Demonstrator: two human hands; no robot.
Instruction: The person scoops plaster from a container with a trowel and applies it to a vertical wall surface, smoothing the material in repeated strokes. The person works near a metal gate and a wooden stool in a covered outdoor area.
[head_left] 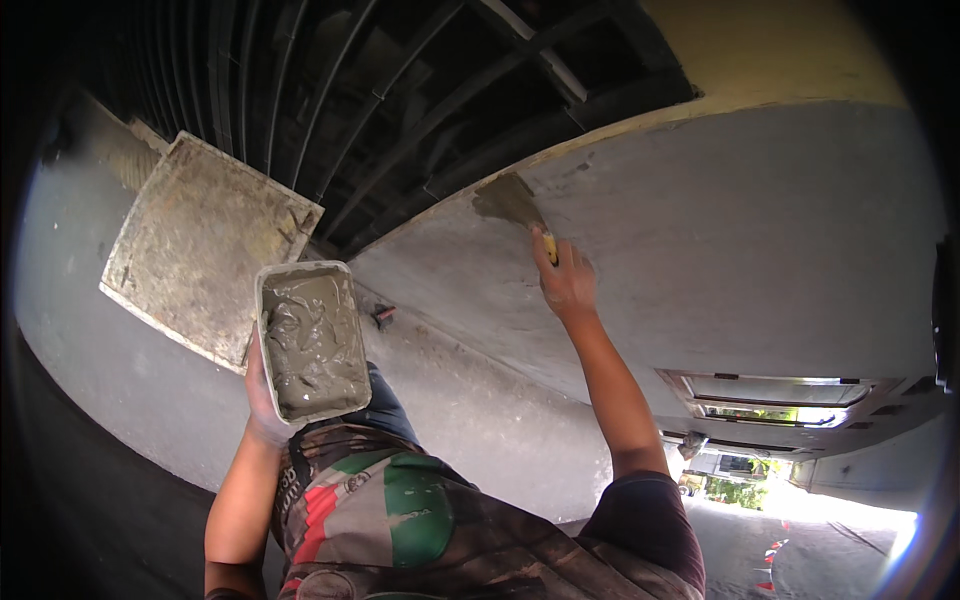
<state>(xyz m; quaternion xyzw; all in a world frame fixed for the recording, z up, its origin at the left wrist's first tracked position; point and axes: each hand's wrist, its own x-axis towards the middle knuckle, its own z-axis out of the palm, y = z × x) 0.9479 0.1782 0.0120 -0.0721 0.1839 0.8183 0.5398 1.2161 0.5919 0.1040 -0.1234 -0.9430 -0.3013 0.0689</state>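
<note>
One scraper [524,210] juts forward from the right hand [569,281].

Small pale lettering [291,492] stands on the left side of the person's patterned shirt [430,525], turned sideways and broken by folds; it cannot be read clearly.

Up on the wearer's head it sits — left fisheye of the side-by-side pair — peering down over the patterned shirt [345,510], close below. Near is the left hand [262,400] with its tub [315,345]; a little farther off, the right hand [568,280] by the grey wall [740,230], and straight edges bow toward the dark rim.
</note>
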